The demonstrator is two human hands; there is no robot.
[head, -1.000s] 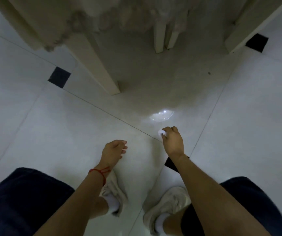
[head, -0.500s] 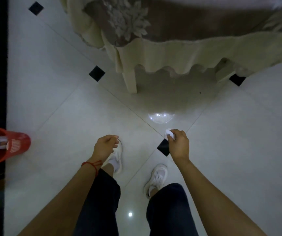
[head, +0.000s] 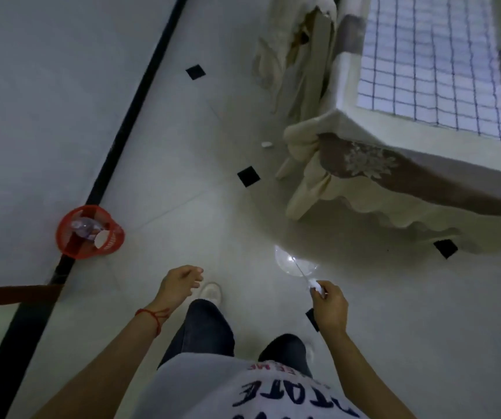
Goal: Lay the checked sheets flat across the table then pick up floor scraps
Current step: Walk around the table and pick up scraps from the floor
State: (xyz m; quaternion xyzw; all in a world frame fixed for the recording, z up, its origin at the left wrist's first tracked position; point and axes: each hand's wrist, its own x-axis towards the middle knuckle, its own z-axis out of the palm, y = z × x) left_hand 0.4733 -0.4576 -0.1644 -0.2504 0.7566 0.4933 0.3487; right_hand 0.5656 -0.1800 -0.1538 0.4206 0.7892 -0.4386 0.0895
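A white checked sheet [head: 430, 62] with dark grid lines lies flat on the table [head: 349, 83] at the upper right. My right hand [head: 329, 306] is shut on a small white paper scrap [head: 315, 285], held over the pale floor tiles. My left hand [head: 179, 284] hangs loosely curled with nothing in it, a red string on its wrist. Another white scrap [head: 266, 144] lies on the floor beside the table's near-left corner, under the hanging cream cloth.
A red mesh bin [head: 89, 232] with a plastic bottle and paper inside stands on the floor at the left, by a black floor strip [head: 116, 140]. The cream and brown tablecloth [head: 364, 182] drapes low off the table edge. My shoe [head: 211, 293] is on the floor between the hands.
I have risen from a crouch to standing and the view has swung left. The table top with the checked sheet and the red bin came into view. My right hand kept the scrap.
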